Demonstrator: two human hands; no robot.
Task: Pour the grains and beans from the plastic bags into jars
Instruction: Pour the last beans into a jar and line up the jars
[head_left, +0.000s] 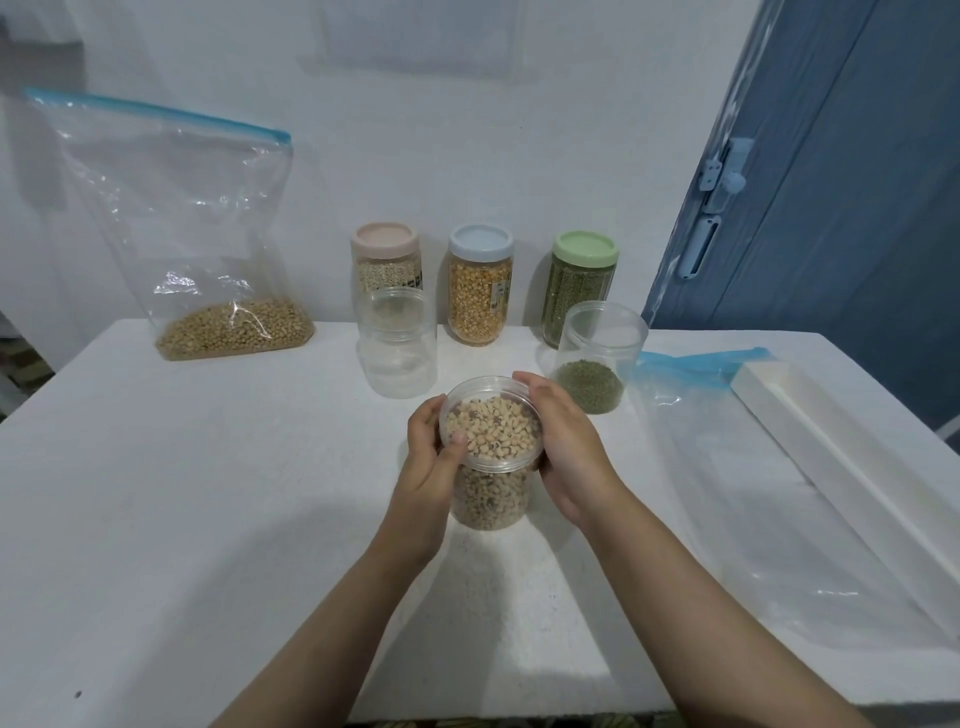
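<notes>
Your left grip (428, 451) and right grip (563, 441) both curl around the open jar of black-eyed beans (491, 457), standing mid-bench (208, 493). The bag of soybeans (208, 260) leans at the far left corner.

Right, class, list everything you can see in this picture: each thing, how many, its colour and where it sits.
Clear plastic jar of pale black-eyed beans: one, open, front centre, held.
Empty clear plastic jar: one, behind it, left.
Clear plastic jar with some green beans: one, open, right of centre.
Lidded jars: three at the wall; pink lid, blue lid with yellow corn, green lid.
Zip bag of tan soybeans: one, clear, blue strip, back left.
Empty zip bag: one, clear, lying flat, right.
White table: one.
White long box: one, far right.
Blue door: one, right.
Left hand, right hand: grip the bean jar.
</notes>
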